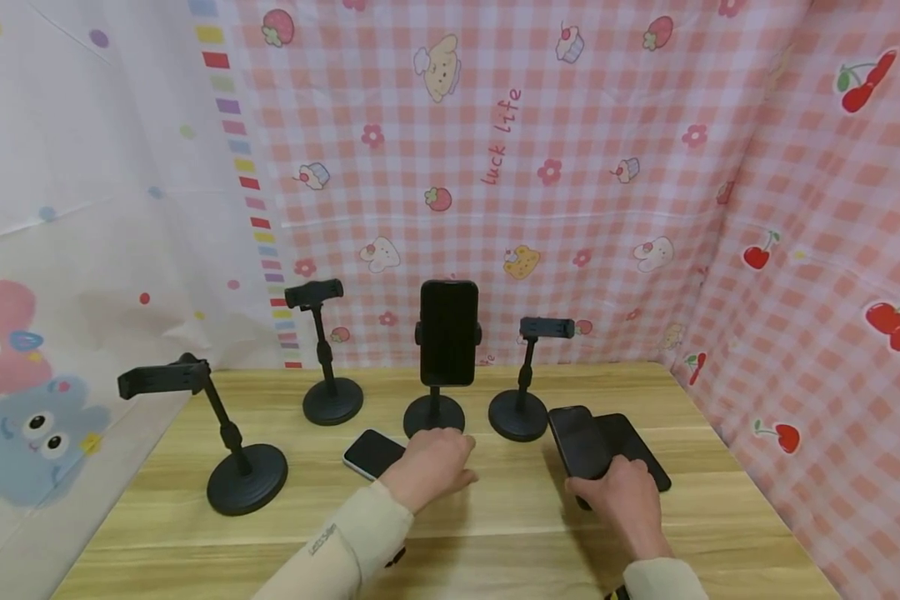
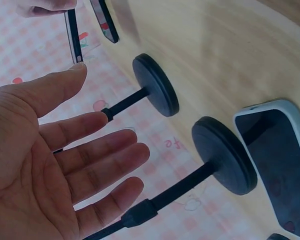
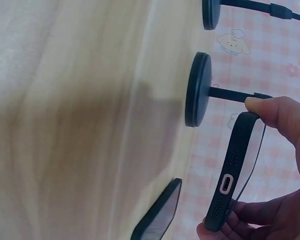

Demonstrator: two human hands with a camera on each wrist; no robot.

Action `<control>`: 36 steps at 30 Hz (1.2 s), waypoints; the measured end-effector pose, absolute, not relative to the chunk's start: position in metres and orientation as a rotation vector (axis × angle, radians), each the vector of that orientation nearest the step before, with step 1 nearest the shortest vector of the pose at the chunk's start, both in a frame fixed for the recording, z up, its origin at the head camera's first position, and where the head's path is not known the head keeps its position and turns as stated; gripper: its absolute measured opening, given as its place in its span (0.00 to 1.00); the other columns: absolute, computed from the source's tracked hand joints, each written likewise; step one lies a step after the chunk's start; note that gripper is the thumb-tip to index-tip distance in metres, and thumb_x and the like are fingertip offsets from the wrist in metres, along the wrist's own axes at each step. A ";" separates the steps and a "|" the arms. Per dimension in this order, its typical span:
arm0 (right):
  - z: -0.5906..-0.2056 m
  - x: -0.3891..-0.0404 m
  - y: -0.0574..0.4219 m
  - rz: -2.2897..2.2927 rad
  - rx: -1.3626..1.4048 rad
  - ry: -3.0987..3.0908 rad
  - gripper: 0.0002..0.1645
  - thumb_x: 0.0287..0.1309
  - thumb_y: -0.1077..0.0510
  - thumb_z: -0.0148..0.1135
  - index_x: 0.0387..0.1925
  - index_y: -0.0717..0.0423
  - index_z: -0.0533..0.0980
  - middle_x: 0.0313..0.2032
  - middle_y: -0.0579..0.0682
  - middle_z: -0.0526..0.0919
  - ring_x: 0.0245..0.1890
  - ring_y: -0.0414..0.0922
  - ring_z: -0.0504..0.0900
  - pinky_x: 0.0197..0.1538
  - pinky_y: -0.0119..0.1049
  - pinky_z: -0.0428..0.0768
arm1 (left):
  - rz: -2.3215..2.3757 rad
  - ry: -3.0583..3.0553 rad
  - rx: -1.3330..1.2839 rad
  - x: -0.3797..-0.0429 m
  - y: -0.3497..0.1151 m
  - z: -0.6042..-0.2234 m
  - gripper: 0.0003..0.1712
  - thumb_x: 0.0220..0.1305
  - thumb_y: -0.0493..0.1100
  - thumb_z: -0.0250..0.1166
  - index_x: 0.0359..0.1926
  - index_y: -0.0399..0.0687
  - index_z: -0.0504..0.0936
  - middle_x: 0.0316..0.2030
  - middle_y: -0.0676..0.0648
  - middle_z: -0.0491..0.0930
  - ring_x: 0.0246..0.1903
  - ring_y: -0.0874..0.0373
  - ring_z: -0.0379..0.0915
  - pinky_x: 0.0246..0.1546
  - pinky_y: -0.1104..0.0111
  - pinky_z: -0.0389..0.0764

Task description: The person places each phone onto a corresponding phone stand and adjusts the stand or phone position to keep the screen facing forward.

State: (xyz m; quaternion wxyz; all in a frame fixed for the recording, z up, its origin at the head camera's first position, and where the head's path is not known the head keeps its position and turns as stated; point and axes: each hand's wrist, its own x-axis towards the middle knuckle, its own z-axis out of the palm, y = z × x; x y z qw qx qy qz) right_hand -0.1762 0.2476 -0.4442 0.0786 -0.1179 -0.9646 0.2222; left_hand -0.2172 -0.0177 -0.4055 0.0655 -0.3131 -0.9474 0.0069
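My right hand point(image 1: 628, 500) grips a black smartphone point(image 1: 579, 442) by its sides near the lower end. In the right wrist view the thumb and fingers span that phone's width, with its charging port point(image 3: 226, 184) facing the camera. Another black phone point(image 1: 637, 450) lies on the table just right of the held one, partly hidden behind it. My left hand point(image 1: 433, 467) hovers over the middle of the table with nothing in it; in the left wrist view its fingers point(image 2: 105, 152) are spread loosely. Left of it lies a white-edged phone point(image 1: 373, 453), screen up.
A middle stand point(image 1: 434, 414) carries an upright black phone point(image 1: 448, 333). Three other phone stands have bare clamps: one at right point(image 1: 519, 414), one at back left point(image 1: 333, 400) and one at front left point(image 1: 247, 479). Patterned cloth point(image 1: 495, 167) hangs behind the wooden table point(image 1: 510, 542).
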 end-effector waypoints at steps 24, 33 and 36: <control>-0.396 -0.179 0.243 0.680 -0.358 -2.693 0.42 0.37 0.38 0.71 0.35 0.77 0.77 0.32 0.72 0.79 0.29 0.61 0.78 0.31 0.56 0.78 | -0.093 -2.746 -0.982 -0.220 0.002 -0.380 0.19 0.58 0.55 0.66 0.40 0.45 0.83 0.32 0.47 0.82 0.28 0.55 0.79 0.26 0.62 0.84; -0.384 -0.180 0.247 0.694 -0.379 -2.664 0.41 0.39 0.36 0.70 0.34 0.74 0.76 0.30 0.68 0.77 0.25 0.56 0.76 0.24 0.50 0.76 | -0.141 -2.694 -0.952 -0.222 0.011 -0.373 0.26 0.60 0.57 0.64 0.50 0.42 0.80 0.43 0.43 0.83 0.39 0.52 0.79 0.35 0.60 0.84; -0.379 -0.181 0.248 0.699 -0.374 -2.647 0.42 0.40 0.35 0.70 0.34 0.73 0.76 0.30 0.67 0.77 0.25 0.56 0.75 0.24 0.49 0.76 | -0.168 -2.688 -0.938 -0.223 0.015 -0.371 0.28 0.61 0.58 0.63 0.53 0.41 0.79 0.45 0.42 0.82 0.42 0.52 0.78 0.38 0.60 0.84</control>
